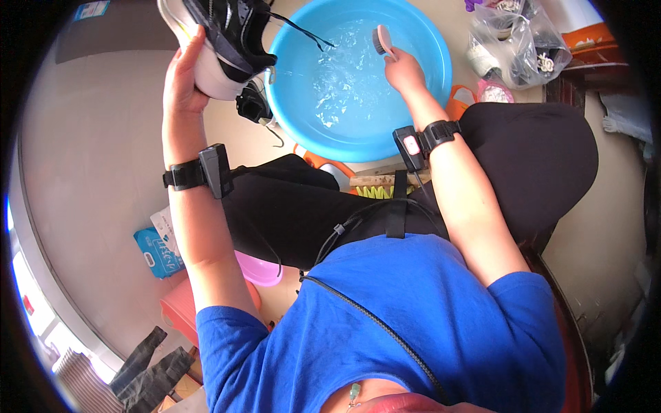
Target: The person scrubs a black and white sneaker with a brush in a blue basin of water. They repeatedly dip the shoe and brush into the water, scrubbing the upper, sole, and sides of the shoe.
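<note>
My left hand (187,85) grips a black sneaker with a white sole (227,46) by its sole, at the upper left beside the basin's rim. A black lace hangs from the shoe over the water. My right hand (405,72) holds a small pink scrubbing brush (382,38) by its handle, bristles facing left, above the right part of a blue plastic basin (443,62). Rippling water (343,77) lies in the basin. Another dark shoe (253,103) is on the floor against the basin's left side, partly hidden by the held sneaker.
Clear plastic bags with shoes (521,46) lie at the upper right, near a pink container of white powder (494,93). Below the basin are an orange-and-white item (330,168) and a piece of wood (374,180). A blue package (157,253) and a pink basin (263,271) are at the left.
</note>
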Motion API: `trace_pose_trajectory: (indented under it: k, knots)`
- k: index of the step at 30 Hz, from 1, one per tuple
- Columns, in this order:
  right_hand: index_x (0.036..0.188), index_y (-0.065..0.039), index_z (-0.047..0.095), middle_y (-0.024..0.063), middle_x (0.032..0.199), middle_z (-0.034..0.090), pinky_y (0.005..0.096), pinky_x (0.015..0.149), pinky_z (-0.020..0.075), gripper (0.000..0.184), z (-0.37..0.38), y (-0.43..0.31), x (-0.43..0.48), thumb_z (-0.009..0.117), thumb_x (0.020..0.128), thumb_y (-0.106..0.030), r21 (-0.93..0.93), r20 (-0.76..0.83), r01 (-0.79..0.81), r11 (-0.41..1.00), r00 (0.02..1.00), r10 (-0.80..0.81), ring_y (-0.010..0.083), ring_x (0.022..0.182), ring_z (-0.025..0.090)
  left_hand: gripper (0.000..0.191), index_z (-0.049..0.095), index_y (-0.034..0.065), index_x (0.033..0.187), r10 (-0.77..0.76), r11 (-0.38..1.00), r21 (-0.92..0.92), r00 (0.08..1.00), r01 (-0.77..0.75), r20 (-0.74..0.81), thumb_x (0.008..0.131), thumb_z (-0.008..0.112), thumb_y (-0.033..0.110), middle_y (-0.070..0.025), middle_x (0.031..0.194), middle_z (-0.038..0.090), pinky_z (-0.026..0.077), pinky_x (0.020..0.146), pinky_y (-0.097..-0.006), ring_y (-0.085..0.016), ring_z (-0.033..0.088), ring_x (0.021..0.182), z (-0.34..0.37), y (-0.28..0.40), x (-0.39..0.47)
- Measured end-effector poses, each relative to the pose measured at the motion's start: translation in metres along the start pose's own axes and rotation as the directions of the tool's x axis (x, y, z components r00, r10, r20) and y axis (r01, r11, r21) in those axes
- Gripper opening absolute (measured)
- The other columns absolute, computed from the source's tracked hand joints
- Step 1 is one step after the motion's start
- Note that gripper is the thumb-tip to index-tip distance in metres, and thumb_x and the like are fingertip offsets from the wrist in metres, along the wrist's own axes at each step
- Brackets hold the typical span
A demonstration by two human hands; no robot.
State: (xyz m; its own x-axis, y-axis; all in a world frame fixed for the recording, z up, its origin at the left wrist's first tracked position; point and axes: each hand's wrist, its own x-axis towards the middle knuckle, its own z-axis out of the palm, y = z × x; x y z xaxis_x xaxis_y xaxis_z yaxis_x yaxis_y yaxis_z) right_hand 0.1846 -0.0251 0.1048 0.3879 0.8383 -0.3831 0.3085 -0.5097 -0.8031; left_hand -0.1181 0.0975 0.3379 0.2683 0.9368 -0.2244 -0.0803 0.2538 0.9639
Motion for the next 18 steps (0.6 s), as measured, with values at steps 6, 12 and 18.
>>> trace_pose_trajectory:
  k: [6,12,18]
  knots:
    - [0.132,-0.014,0.064,0.0224,0.117,0.069,0.0468,0.094,0.0507,0.041,0.01,0.017,0.008,0.056,0.093,-0.021,0.027,-0.051,0.073,0.997,0.996,-0.071,0.0405,0.112,0.065,0.049,0.054,-0.0002,0.137,-0.095,0.933,-0.331,0.983,0.142,0.154,0.101,0.062,0.033,-0.0163,0.129,0.066,0.055,0.1,-0.0455,-0.03,0.068,0.113,-0.054,-0.01,-0.001]
    - [0.135,-0.004,0.061,0.022,0.113,0.071,0.0413,0.09,0.0514,0.042,0.017,0.033,0.021,0.059,0.094,-0.015,0.084,0.006,0.019,0.996,1.0,-0.02,0.0339,0.105,0.069,0.048,0.049,0.0028,0.143,0.274,0.845,-0.504,0.954,-0.179,0.119,0.108,0.041,0.036,-0.0157,0.138,0.061,0.043,0.113,-0.0503,-0.032,0.059,0.127,-0.14,0.038,-0.043]
    - [0.14,-0.004,0.056,0.0035,0.081,0.057,0.0305,0.053,0.0434,0.042,0.014,0.036,0.021,0.055,0.1,-0.015,0.099,0.133,-0.007,0.995,0.991,-0.006,0.0135,0.061,0.053,0.05,0.056,0.0008,0.138,0.457,0.672,-0.583,0.875,-0.457,-0.16,0.108,0.037,0.035,-0.0171,0.131,0.066,0.05,0.107,-0.0487,-0.032,0.065,0.118,-0.204,0.009,-0.12]
